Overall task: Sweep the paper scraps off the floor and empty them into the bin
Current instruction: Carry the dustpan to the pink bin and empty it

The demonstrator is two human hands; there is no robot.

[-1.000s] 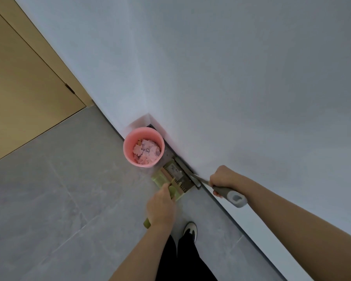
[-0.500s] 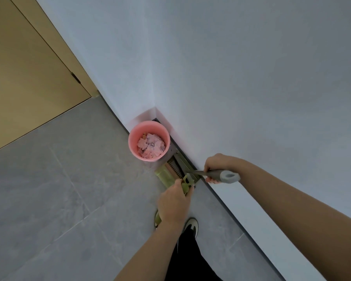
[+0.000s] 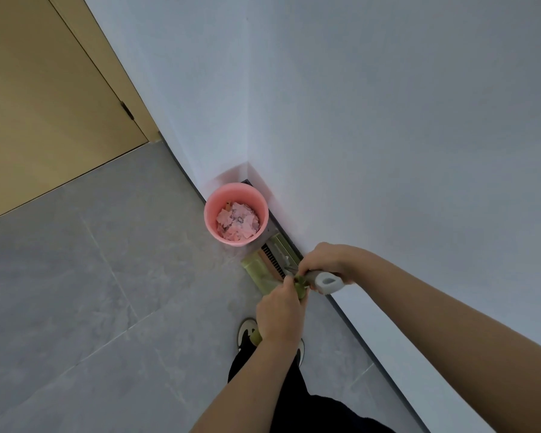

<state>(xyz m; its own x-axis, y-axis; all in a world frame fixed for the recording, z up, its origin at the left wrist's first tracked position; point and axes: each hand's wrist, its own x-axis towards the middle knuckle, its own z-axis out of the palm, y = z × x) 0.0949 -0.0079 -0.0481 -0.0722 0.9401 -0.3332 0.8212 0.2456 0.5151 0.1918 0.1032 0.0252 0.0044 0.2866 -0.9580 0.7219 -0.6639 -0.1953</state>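
Note:
A pink bin [image 3: 235,195] stands in the corner of the room, with pale pink paper scraps [image 3: 238,225] lying inside it. Just in front of it, against the wall, a green dustpan [image 3: 258,270] stands on the floor with a comb-like edge showing. My left hand [image 3: 280,310] grips the dustpan's green handle. My right hand [image 3: 324,262] grips the grey handle of the broom [image 3: 325,281], whose head lies down by the dustpan next to the skirting. The two handles meet between my hands.
Grey floor tiles [image 3: 91,276] spread to the left. White walls meet at the corner behind the bin, with a dark skirting strip [image 3: 369,345] along the right one. A wooden door [image 3: 44,89] is at upper left. My shoes [image 3: 247,332] stand just behind the dustpan.
My hands have drawn together, bringing the broom handle over to the dustpan handle. The dustpan has shifted closer to the wall. The view has tilted up.

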